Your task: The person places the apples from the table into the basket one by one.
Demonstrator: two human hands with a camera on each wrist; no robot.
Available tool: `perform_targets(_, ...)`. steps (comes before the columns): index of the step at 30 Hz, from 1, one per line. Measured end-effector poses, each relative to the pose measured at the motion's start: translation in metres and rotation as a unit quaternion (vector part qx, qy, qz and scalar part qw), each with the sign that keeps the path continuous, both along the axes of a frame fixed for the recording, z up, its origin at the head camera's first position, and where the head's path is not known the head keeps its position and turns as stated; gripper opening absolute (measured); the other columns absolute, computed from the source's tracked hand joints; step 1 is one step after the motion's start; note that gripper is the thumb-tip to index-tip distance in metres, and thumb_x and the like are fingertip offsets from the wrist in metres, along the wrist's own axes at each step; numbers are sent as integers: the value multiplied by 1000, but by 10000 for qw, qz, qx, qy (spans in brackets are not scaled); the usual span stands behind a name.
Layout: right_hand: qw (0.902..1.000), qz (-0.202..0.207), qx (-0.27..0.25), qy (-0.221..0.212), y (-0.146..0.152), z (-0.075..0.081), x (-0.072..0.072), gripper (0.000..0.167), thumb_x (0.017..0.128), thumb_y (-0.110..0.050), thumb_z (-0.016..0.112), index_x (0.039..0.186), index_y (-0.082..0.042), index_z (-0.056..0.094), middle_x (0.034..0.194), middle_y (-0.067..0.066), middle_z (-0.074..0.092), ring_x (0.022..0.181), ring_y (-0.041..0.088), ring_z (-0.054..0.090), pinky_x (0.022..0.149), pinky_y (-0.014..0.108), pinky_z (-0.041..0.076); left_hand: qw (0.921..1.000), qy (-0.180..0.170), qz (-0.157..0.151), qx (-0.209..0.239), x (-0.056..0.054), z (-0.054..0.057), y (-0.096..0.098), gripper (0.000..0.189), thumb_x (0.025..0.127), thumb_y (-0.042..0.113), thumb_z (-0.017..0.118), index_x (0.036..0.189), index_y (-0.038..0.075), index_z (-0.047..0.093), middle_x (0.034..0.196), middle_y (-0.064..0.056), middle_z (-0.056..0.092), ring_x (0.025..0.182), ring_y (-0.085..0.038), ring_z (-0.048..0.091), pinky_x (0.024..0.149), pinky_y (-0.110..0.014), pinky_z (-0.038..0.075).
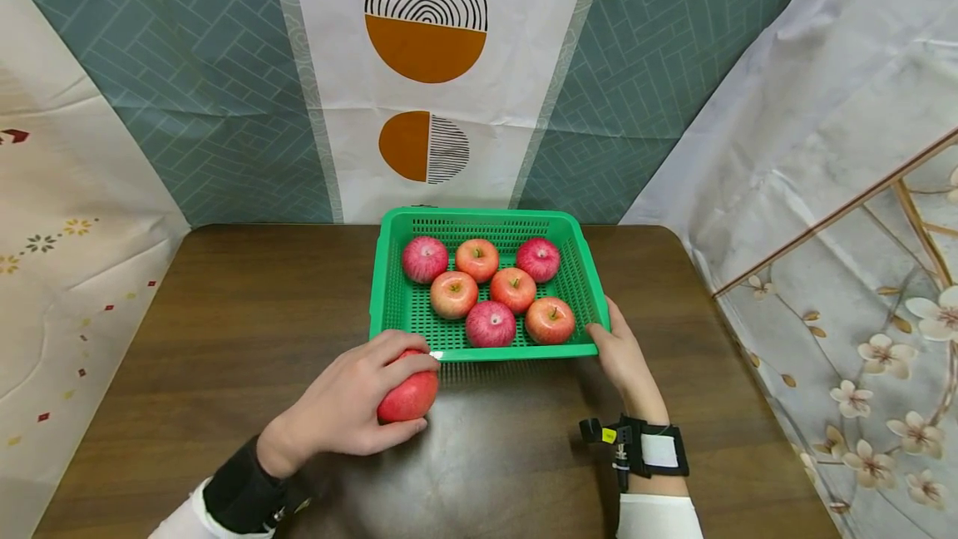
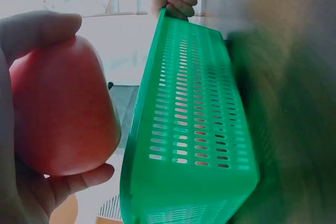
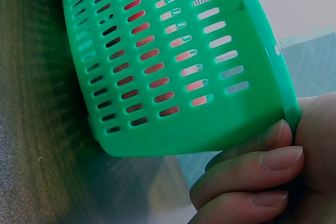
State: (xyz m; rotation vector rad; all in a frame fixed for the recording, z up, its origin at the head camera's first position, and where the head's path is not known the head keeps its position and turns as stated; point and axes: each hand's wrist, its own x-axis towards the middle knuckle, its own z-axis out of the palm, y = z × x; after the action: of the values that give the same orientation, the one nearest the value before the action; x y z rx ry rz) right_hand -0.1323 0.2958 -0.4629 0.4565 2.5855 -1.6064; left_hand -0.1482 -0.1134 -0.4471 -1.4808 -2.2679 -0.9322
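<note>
My left hand (image 1: 352,398) grips a red apple (image 1: 407,393) just outside the near left corner of the green basket (image 1: 377,273). In the left wrist view that apple (image 2: 63,108) fills the space between thumb and fingers, beside the basket's slotted wall (image 2: 194,108). At the near right corner my right hand (image 1: 624,352) holds the basket by its rim, with fingers (image 3: 252,166) curled beneath the edge in the right wrist view. Several apples lie inside the basket, some dark pink like the front one (image 1: 490,323), others orange-red like the one at the right (image 1: 550,321).
The basket stands on a brown wooden table (image 1: 269,289) near its back edge. Behind the table hangs a patterned cloth (image 1: 441,98), and floral sheeting (image 1: 861,339) borders the right side. A wrist strap (image 1: 654,447) with a small camera sits on the right forearm.
</note>
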Motion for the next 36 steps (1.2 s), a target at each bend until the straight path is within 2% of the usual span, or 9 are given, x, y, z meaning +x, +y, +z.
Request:
perform_targets(4, 10000, 12, -46, 12, 0, 0, 1, 67, 112, -17, 40, 172, -9, 12, 165, 23, 33, 140, 41, 38, 118, 64, 30, 9994, -113, 330, 40, -5, 5, 3, 65, 78, 38, 93, 135, 21, 67, 134, -1, 60, 122, -20, 57, 76, -37, 63)
perform_targets(8, 9999, 13, -114, -6, -1, 1, 2, 67, 112, -18, 41, 172, -10, 11, 167, 23, 31, 142, 41, 37, 118, 65, 29, 9979, -239, 598, 47, -10, 8, 8, 59, 86, 43, 87, 137, 23, 66, 138, -2, 57, 128, -21, 52, 77, -38, 62)
perform_targets(16, 9999, -1, -160, -50, -2, 0, 1, 68, 112, -19, 42, 172, -11, 11, 168, 22, 30, 143, 41, 36, 119, 65, 29, 9947, -561, 849, 174, -20, 8, 15, 52, 96, 47, 77, 138, 20, 62, 142, -2, 52, 133, -19, 45, 81, -37, 61)
perform_targets(20, 9998, 3, -185, -26, 0, 0, 1, 68, 113, -19, 42, 172, -11, 11, 168, 22, 30, 143, 41, 36, 118, 65, 29, 9937, -606, 931, 170, -27, 8, 19, 52, 95, 41, 79, 139, 19, 60, 142, -2, 51, 134, -21, 44, 83, -39, 61)
perform_targets(28, 9999, -6, -171, -9, -2, 2, 1, 68, 112, -18, 42, 172, -11, 11, 168, 22, 30, 144, 40, 36, 119, 65, 29, 9942, -356, 996, 212, -42, 8, 26, 44, 90, 31, 80, 130, 17, 65, 135, -5, 56, 124, -24, 51, 79, -40, 61)
perform_targets(36, 9999, -6, -138, 10, -1, 3, 2, 68, 112, -17, 42, 172, -11, 12, 167, 23, 31, 143, 41, 37, 119, 65, 29, 9940, -334, 1036, -62, -53, 10, 34, 40, 88, 30, 76, 125, 16, 66, 128, -6, 58, 119, -26, 53, 77, -40, 60)
